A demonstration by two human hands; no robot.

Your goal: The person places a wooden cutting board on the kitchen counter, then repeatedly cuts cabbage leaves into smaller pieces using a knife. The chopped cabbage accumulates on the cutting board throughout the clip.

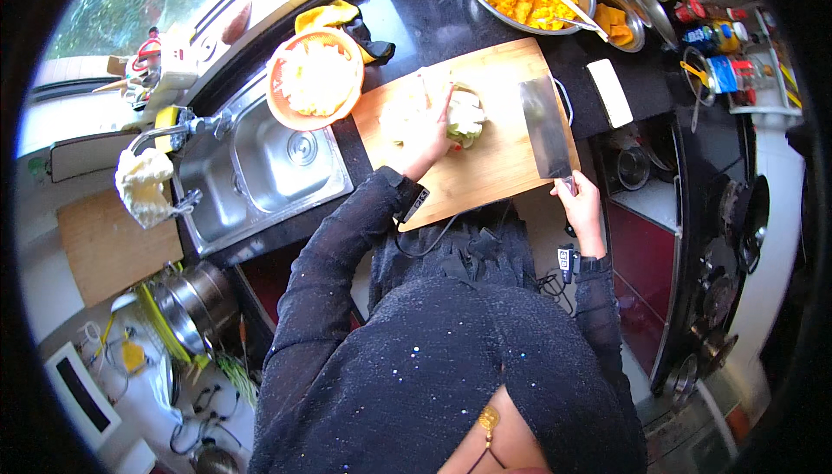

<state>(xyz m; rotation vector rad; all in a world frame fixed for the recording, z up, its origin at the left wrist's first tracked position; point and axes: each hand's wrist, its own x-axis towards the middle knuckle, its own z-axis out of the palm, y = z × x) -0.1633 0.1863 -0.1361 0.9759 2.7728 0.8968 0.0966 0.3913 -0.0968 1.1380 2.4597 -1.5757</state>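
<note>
Gripping the cleaver (544, 127) by its handle, the fingers of the right hand (582, 201) are closed, its blade stretching ahead of them over the wooden board (494, 166). Chopped pale-green vegetable (468, 117) lies on that board, under and beside the fingers of the left hand (426, 138); whether these clench it I cannot tell. Ahead and left of them, an orange bowl (272, 93) holds pale pieces. Well right of the right fingers, a bottle (723, 75) wears a blue label, too small to read.
</note>
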